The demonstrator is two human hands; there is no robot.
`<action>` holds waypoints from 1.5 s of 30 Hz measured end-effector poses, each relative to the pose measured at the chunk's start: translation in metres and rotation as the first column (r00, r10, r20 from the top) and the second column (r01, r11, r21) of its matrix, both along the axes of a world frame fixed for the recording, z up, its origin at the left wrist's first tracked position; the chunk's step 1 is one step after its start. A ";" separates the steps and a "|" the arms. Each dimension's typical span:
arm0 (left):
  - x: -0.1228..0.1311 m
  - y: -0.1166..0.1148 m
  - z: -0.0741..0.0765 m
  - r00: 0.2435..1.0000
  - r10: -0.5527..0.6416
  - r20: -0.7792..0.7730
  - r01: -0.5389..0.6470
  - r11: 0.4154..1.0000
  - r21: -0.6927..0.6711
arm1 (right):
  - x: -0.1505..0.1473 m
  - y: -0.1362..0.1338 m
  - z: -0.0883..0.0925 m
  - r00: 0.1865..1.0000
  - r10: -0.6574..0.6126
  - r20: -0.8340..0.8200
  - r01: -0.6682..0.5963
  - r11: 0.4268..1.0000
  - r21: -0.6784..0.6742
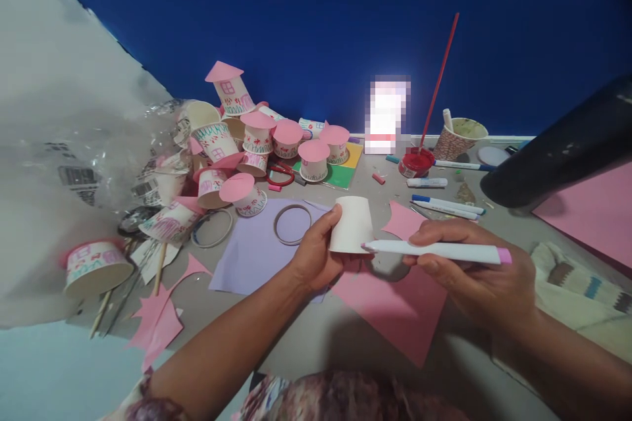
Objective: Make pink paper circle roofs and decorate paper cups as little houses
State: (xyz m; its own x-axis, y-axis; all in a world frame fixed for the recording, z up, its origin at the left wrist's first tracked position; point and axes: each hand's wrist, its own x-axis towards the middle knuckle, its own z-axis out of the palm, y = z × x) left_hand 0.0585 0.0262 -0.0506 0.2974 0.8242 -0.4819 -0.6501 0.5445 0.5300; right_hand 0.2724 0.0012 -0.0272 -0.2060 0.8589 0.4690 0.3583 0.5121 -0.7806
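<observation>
My left hand (316,250) grips a plain white paper cup (351,223), held upside down above the table. My right hand (474,270) pinches a white marker with a pink end (439,251), lying sideways with its tip touching the cup's lower rim. Under both hands lie a pink paper sheet (395,306) and a lilac sheet (257,243). A cut pink piece (405,220) sits just right of the cup.
A pile of decorated cups with pink cone roofs (257,138) fills the back left, beside clear plastic wrap (74,164). A red paint pot (417,161), a patterned cup (459,138), markers (447,205), a round ring (292,223), pink scraps (158,322) and a black object (563,151) lie around.
</observation>
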 end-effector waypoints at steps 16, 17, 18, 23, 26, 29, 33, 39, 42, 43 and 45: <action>0.002 -0.001 0.001 1.000 -0.005 0.002 0.005 0.999 0.038 | -0.005 0.001 0.005 0.997 0.079 -0.008 -0.079 0.996 0.041; 0.002 -0.001 0.000 1.000 0.001 0.010 -0.001 1.000 0.029 | -0.005 0.001 0.005 0.997 0.074 -0.002 -0.074 0.996 0.045; 0.002 -0.001 0.000 1.000 0.006 0.016 -0.007 1.000 0.024 | -0.005 0.002 0.005 0.998 0.066 0.002 -0.066 0.997 0.051; 0.003 -0.002 0.000 1.000 0.013 0.023 -0.014 0.999 0.041 | -0.003 0.002 0.001 0.999 0.011 0.042 -0.014 0.997 0.081; 0.003 -0.003 0.001 0.999 0.013 0.033 -0.014 0.999 0.037 | -0.002 0.001 0.000 0.999 0.009 0.048 -0.012 0.998 0.068; 0.004 -0.003 0.003 0.999 0.017 0.037 -0.019 0.999 0.039 | -0.002 0.001 0.000 0.999 0.014 0.030 -0.016 0.998 0.056; 0.003 -0.002 0.002 1.000 0.004 0.022 -0.005 0.999 0.046 | -0.003 0.000 0.004 0.999 0.037 0.014 -0.038 0.998 0.045; 0.001 -0.002 -0.002 1.000 0.006 0.026 -0.007 0.999 0.036 | -0.004 -0.001 0.006 0.996 0.074 -0.052 -0.073 0.997 0.034; 0.001 -0.002 -0.001 0.999 0.019 0.035 -0.019 0.999 0.027 | -0.005 0.000 0.007 0.993 0.088 -0.077 -0.085 0.996 0.030; 0.001 -0.002 0.000 0.999 0.020 0.036 -0.021 0.999 0.025 | -0.005 0.000 0.008 0.993 0.089 -0.078 -0.087 0.996 0.031; 0.002 -0.002 0.000 0.999 0.017 0.033 -0.017 1.000 0.021 | -0.006 0.000 0.009 0.995 0.076 -0.069 -0.073 0.996 0.045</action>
State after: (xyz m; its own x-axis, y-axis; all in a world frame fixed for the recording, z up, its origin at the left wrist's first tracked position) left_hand 0.0601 0.0239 -0.0503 0.2986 0.8394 -0.4541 -0.6766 0.5218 0.5195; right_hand 0.2659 0.0016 -0.0185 -0.2340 0.8211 0.5206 0.2624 0.5690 -0.7794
